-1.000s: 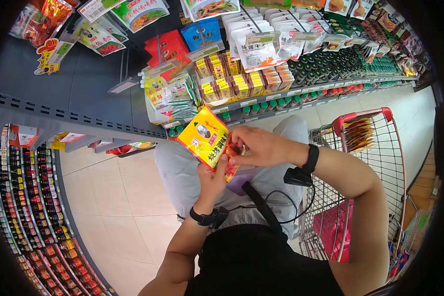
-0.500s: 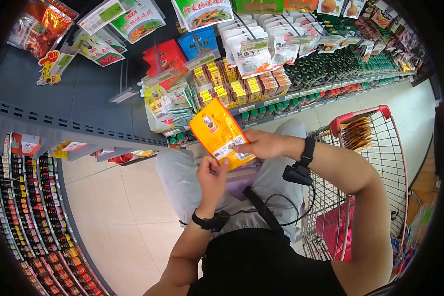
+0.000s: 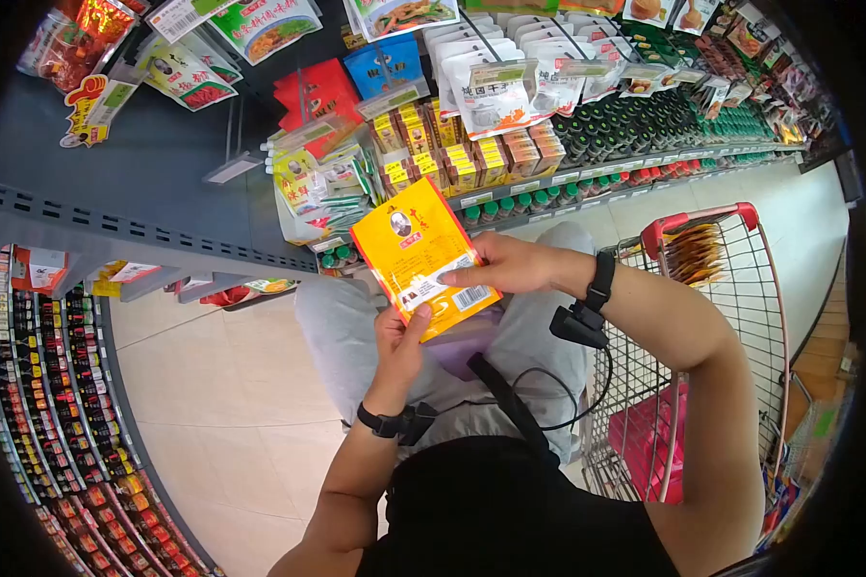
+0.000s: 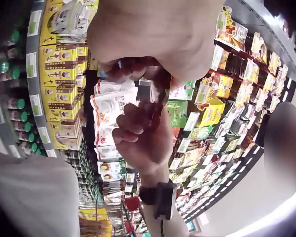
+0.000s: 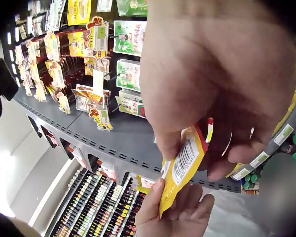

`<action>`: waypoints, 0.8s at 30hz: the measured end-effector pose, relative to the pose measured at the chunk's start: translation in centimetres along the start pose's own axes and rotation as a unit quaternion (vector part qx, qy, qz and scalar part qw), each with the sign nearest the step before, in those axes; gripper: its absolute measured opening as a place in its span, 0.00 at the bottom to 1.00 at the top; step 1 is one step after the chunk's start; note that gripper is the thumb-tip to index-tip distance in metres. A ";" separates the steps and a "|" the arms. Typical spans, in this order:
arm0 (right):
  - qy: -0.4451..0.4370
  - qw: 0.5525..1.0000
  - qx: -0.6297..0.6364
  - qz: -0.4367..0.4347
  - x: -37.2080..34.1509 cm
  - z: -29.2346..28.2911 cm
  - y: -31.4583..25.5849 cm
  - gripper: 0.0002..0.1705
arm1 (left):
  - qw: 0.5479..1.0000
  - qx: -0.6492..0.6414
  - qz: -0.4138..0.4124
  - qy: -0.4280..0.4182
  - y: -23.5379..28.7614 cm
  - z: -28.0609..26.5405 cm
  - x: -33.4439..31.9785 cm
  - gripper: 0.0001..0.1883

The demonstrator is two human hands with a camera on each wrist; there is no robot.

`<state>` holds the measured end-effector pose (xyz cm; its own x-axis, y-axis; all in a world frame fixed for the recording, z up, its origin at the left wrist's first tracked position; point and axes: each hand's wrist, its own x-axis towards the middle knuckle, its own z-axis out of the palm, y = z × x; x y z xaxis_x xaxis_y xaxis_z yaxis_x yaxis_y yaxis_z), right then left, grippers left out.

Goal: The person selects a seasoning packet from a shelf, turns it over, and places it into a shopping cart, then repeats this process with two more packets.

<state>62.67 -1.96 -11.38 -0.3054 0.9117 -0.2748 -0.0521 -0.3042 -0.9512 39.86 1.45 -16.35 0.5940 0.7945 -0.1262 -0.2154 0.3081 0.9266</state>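
A yellow-orange seasoning packet [image 3: 409, 245] with a red edge is held up in front of the shelf, its back with small print and a barcode facing up. My left hand [image 3: 399, 351] pinches its lower left corner, thumb on top. From the right side my right hand [image 3: 515, 264] grips the edge, thumb lying across the print beside the barcode. In the right wrist view the packet [image 5: 185, 165] appears nearly edge-on between the right thumb and fingers, with the left hand [image 5: 175, 217] at its lower end. The left wrist view shows the right hand's [image 4: 145, 145] curled fingers; the packet is mostly hidden there.
A wire shopping cart with a red corner [image 3: 656, 242] stands at the right, holding yellow packets [image 3: 695, 262] and a pink bag [image 3: 645, 447]. Ahead, shelves carry small yellow-brown cartons [image 3: 462, 168], white pouches [image 3: 496, 96] and green-capped bottles [image 3: 505, 207]. A grey shelf edge [image 3: 144, 231] juts out at left.
The packet was turned over from its front with the portrait and large lettering to its printed back. My left hand, its fingers curled at the corner half a second ago, now pinches the lower edge.
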 end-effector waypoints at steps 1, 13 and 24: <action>-0.007 1.000 -0.002 -0.013 -0.2 0.1 -0.4 0.24 | 1.000 -0.010 0.001 0.001 0.0 -0.1 0.0 0.13; 0.040 0.992 0.056 0.103 -0.4 0.1 -1.3 0.19 | 0.978 -0.146 -0.148 0.023 0.4 0.0 0.5 0.14; 0.056 0.982 0.057 0.172 -0.2 -0.4 -0.7 0.24 | 0.959 -0.206 -0.194 0.006 1.0 0.5 0.5 0.12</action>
<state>63.17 -1.87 -10.73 -0.2172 0.7726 -0.5966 -0.0722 -0.6222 -0.7795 40.33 1.91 -15.30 0.6835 0.5828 -0.4395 -0.2689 0.7608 0.5907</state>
